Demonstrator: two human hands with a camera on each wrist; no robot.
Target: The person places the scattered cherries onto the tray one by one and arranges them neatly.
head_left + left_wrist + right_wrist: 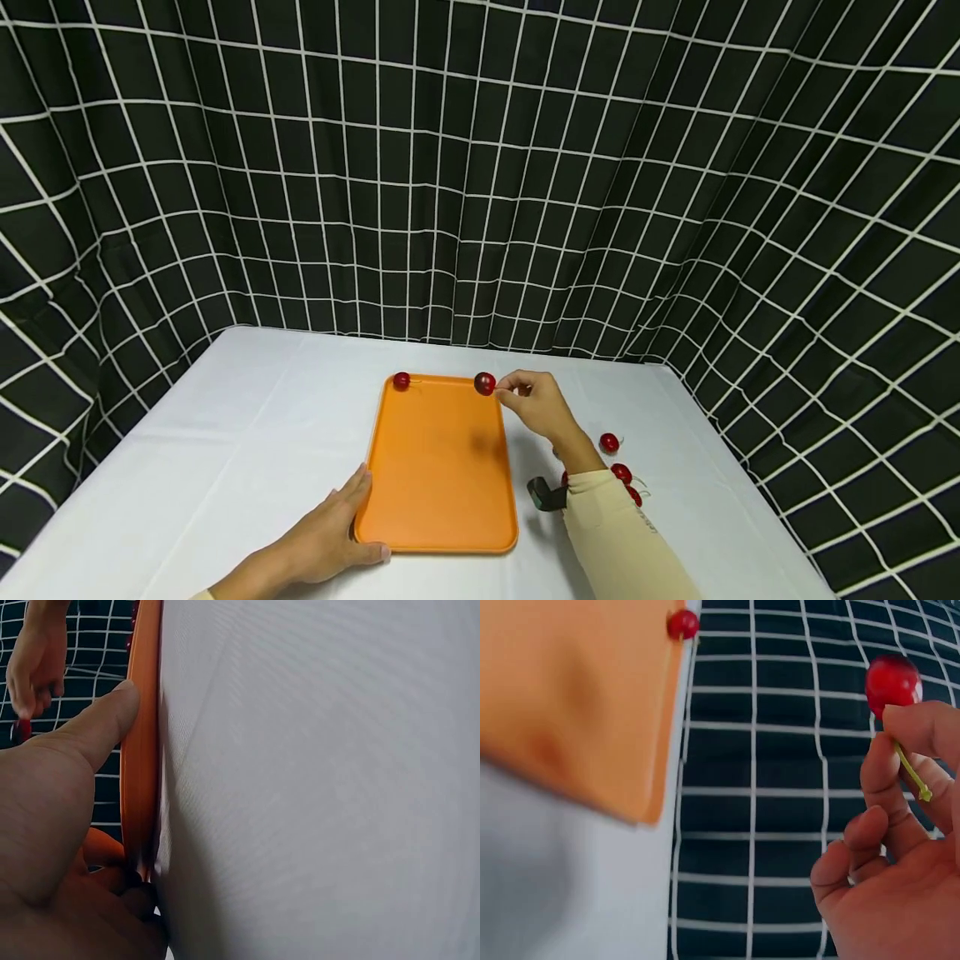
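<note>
An orange tray (438, 467) lies on the white table. My left hand (326, 529) holds its near left corner, thumb along the front edge and fingers along the left side; the left wrist view shows the thumb (105, 724) against the rim. Above the tray's far right corner, my right hand (536, 408) pinches a red cherry (485, 383) near its stem. In the right wrist view that cherry (892, 684) sits at the fingertips, its green stem (911, 771) trailing toward the palm. Another cherry (402, 381) rests at the tray's far left corner.
Several cherries (610, 442) lie on the table right of the tray, partly hidden by the right forearm. A dark device (546, 494) sticks out from the right wrist. Black curtain with a white grid (450, 167) surrounds the table (247, 433).
</note>
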